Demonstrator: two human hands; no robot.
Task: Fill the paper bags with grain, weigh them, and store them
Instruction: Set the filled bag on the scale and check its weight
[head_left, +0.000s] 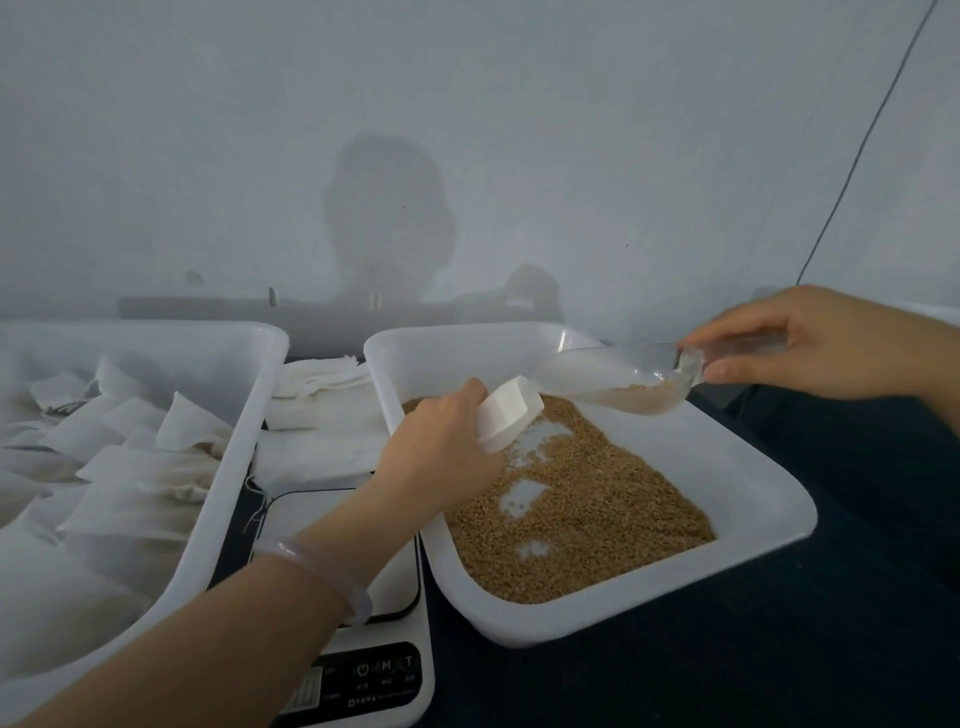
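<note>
My left hand (441, 452) holds a small white paper bag (506, 413), mouth pointing right, over the near-left part of the grain tray (763, 499). My right hand (831, 343) grips the handle of a clear plastic scoop (618, 376) that carries some brown grain. The scoop's front lip hangs just right of the bag's mouth, apart from it. Brown grain (582, 509) covers most of the tray floor, with a few bare patches.
A second white tray (244, 415) on the left holds several filled paper bags (130, 467). A white digital scale (374, 670) lies between the trays, partly under my left forearm. A stack of empty bags (317, 405) sits behind the scale. A wall stands close behind.
</note>
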